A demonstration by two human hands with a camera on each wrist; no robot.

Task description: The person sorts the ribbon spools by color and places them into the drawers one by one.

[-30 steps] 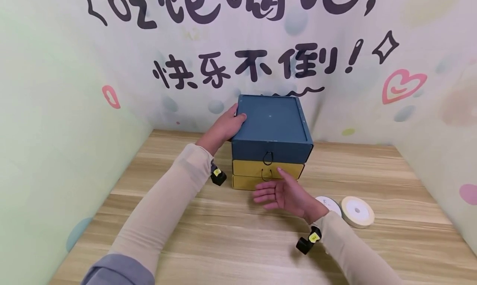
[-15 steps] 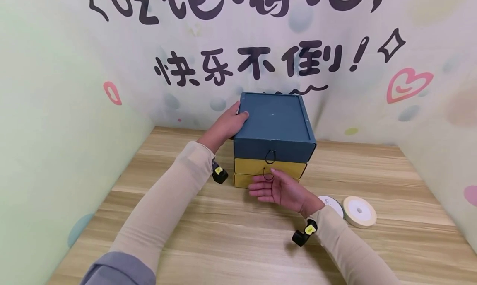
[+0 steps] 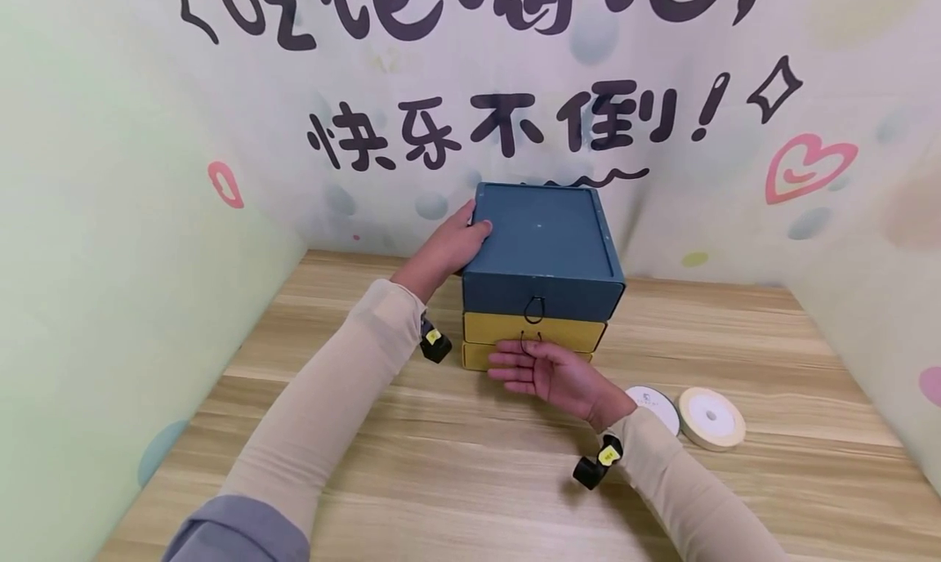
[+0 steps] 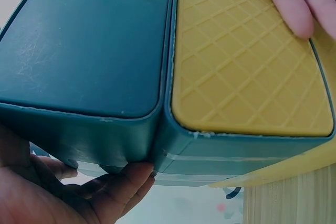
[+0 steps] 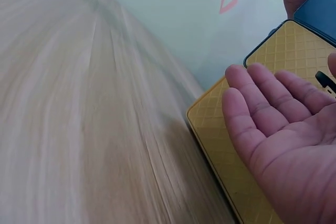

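Note:
A stack of drawers stands on the table, with a blue drawer box [image 3: 542, 231] on top and two yellow drawer fronts [image 3: 488, 327] below. My left hand [image 3: 452, 245] rests against the stack's left side, thumb at the top edge; in the left wrist view its fingers [image 4: 123, 190] press the blue side wall. In front of the yellow drawers is my right hand [image 3: 555, 378], palm showing and fingers [image 5: 268, 100] straight. Its thumb is close to the black cord loop [image 3: 524, 340] of the upper yellow drawer; contact is unclear. Another cord loop [image 3: 534, 310] hangs on the blue front.
Two ribbon-like rolls lie right of the stack: a white-faced roll [image 3: 653, 407], partly behind my right sleeve, and a cream roll [image 3: 711, 419]. A printed backdrop [image 3: 412, 219] rises behind the wooden table [image 3: 441, 464], with pale walls at both sides.
My right hand has shifted slightly left, and its thumb has come down to the upper yellow drawer's cord loop. The left hand stays against the stack.

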